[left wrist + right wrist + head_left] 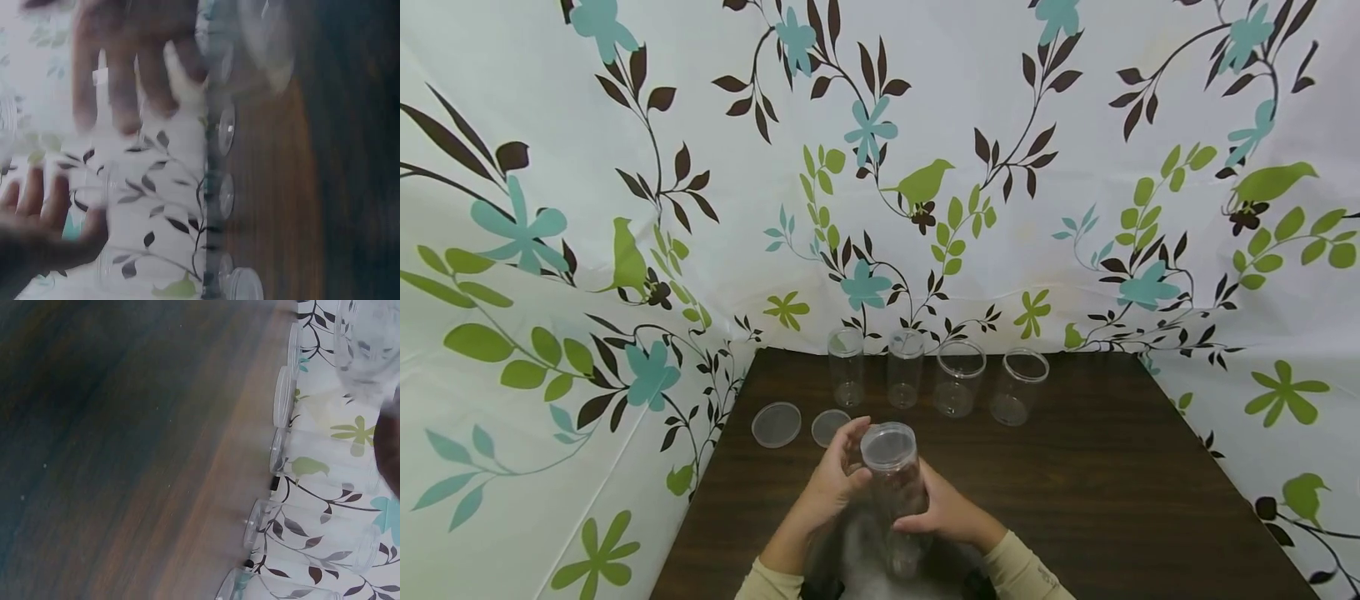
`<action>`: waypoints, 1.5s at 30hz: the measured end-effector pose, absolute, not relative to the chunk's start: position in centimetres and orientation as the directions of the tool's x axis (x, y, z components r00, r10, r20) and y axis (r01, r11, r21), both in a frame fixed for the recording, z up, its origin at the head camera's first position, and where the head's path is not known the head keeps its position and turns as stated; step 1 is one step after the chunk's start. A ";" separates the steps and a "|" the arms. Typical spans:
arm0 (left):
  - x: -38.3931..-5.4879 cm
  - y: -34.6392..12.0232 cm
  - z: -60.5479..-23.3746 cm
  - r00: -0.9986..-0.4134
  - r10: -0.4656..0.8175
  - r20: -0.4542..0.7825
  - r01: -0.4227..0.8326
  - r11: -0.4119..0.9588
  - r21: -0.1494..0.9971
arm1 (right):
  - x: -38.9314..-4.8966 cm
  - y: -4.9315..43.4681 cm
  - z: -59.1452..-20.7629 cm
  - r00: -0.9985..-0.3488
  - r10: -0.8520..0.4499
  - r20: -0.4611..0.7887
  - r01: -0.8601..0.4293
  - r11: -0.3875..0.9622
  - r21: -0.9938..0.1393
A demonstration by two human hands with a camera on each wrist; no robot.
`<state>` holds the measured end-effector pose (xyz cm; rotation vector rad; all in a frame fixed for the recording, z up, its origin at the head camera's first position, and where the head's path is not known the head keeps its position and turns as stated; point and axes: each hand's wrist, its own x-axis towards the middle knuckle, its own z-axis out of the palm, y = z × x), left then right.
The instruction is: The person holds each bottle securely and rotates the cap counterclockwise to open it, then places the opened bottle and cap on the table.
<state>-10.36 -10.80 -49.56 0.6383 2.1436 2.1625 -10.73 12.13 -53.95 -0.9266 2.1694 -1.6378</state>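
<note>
A tall clear plastic jar [898, 500] with a translucent round lid [889, 446] on top stands upright between the two hands, near the table's front edge. My right hand [951, 508] grips its body from the right, thumb across the near side. Beside the lid, my left hand [835, 479] is cupped, thumb and fingertips right at the rim. In the left wrist view the left hand's fingers [31, 194] are spread and relaxed, below the blurred fingers of the right hand [137, 69]. Part of the jar [369, 353] shows in the right wrist view.
Several clear jars [953, 400] stand in a row along the back of the dark wooden table [1075, 475]. Two loose round lids, a larger lid [777, 425] and a smaller lid [830, 427], lie left of them. A patterned curtain [715, 167] surrounds the table's back and sides.
</note>
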 end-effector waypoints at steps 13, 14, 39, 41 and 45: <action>-12.7 -12.6 -49.9 -0.655 0.697 0.294 0.079 -0.324 0.943 | -11.0 12.9 -53.6 -0.551 -0.829 0.096 -0.221 0.034 -0.975; -12.7 -12.5 -49.9 -0.663 0.686 0.299 0.088 -0.325 0.941 | -11.0 12.9 -53.7 -0.572 -0.814 0.095 -0.223 0.043 -0.974; -9.5 -7.5 -49.3 -0.986 -0.094 0.140 0.119 0.193 0.974 | -10.9 10.8 -54.9 -0.836 -0.485 0.255 -0.436 0.306 -0.847; -9.7 -8.1 -49.3 -0.987 -0.037 0.158 0.149 0.170 0.974 | -11.0 10.9 -54.8 -0.833 -0.501 0.235 -0.420 0.295 -0.859; -10.7 -10.1 -49.7 -0.942 0.227 0.249 0.259 0.015 0.966 | -11.1 11.6 -54.3 -0.787 -0.589 0.184 -0.360 0.197 -0.912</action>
